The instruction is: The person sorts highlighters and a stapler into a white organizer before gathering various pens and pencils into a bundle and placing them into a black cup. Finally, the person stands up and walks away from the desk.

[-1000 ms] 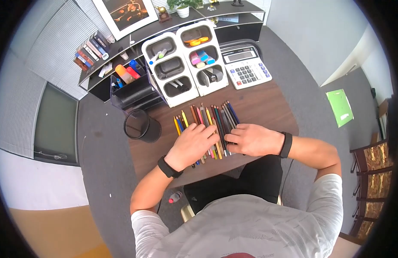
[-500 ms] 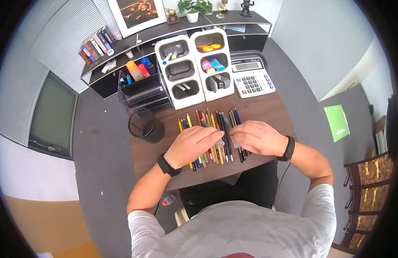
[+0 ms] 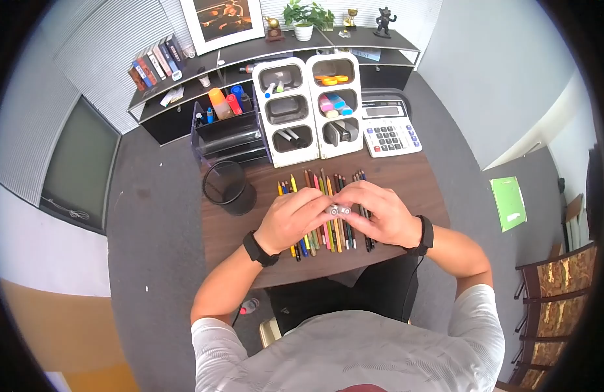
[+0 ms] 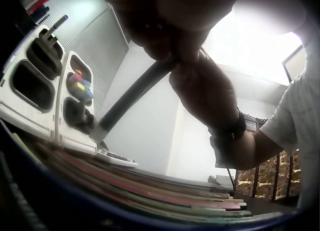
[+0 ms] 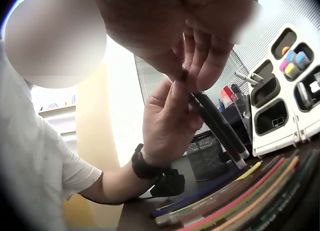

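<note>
Two dark pens with pale ends (image 3: 338,210) (image 5: 220,128) stand out between the person's hands, held just above a row of colored pencils (image 3: 313,243) (image 5: 240,198). The left hand (image 3: 290,219) (image 5: 167,123) pinches them from one side. From the other side the right hand (image 3: 383,214) (image 4: 205,88) pinches them too, so the fingertips meet around their upper ends. In the left wrist view the dark barrels (image 4: 132,95) slant down, one largely covering the other. Both hands hide the middle of the pencil row.
Behind the pencils stand a white compartment organizer (image 3: 290,155) with pens, scissors and erasers, and a calculator (image 3: 392,136). To the left are a black mesh cup (image 3: 231,189) and a dark organizer (image 3: 227,140) holding markers. The wooden table's (image 3: 419,189) front edge lies near the person's lap.
Both hands have lifted from the pencil row and come together, now with dark pens between their fingertips. Earlier they were apart, over the pencils. The head view has shifted slightly.
</note>
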A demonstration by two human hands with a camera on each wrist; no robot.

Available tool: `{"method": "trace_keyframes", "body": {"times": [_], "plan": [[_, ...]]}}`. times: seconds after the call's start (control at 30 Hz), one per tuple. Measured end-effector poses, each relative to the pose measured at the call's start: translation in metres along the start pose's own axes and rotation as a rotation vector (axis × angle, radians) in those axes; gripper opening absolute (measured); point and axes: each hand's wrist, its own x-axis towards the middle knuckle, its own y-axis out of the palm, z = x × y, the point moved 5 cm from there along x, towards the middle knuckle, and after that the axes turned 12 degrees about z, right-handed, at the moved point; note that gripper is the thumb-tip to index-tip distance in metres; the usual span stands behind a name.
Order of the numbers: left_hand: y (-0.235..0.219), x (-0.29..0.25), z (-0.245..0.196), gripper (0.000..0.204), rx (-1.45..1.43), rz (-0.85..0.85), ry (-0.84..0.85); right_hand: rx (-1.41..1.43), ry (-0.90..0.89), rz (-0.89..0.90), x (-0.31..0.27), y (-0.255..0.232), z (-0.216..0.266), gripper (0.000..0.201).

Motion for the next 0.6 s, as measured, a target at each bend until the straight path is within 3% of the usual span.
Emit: {"method": "trace_keyframes", "body": {"times": [0.17,0.27,0.47,0.6], "plan": [[-0.005,0.003,0.0,0.031,-0.028,-0.042,0.014,0.061,0.026,0.024,0.009,-0.001,0.003,0.033],[0.001,-0.004,0.011,0.031,-0.111,0.027,-0.078,0.141,0.035,0.067,0.018,-0.004,0.004,0.029],[-0.005,-0.001,0.009,0.031,-0.118,-0.065,-0.027,0.053,-0.012,0.075,0.026,-0.007,0.007,0.031],[-0.006,-0.006,0.013,0.03,-0.155,-0.009,-0.08,-0.049,-0.038,0.099,0.026,-0.004,0.006,0.034]]}}
